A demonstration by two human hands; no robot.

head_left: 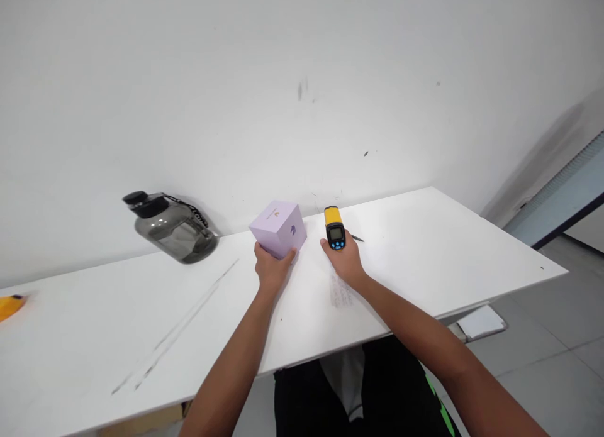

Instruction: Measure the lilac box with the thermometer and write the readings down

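Note:
My left hand grips the near lower part of a lilac cube-shaped box with small printed marks on its top and side. To its right, my right hand is wrapped round a yellow and black infrared thermometer. Its small screen and blue buttons face me, and its handle is hidden in my fingers. Box and thermometer are a short gap apart. A thin dark object, perhaps a pen, lies just right of the thermometer.
A large grey see-through water bottle with a black lid stands at the left by the wall. An orange object is cut off at the far left. The white table ends at the right. Below it shows a white pad.

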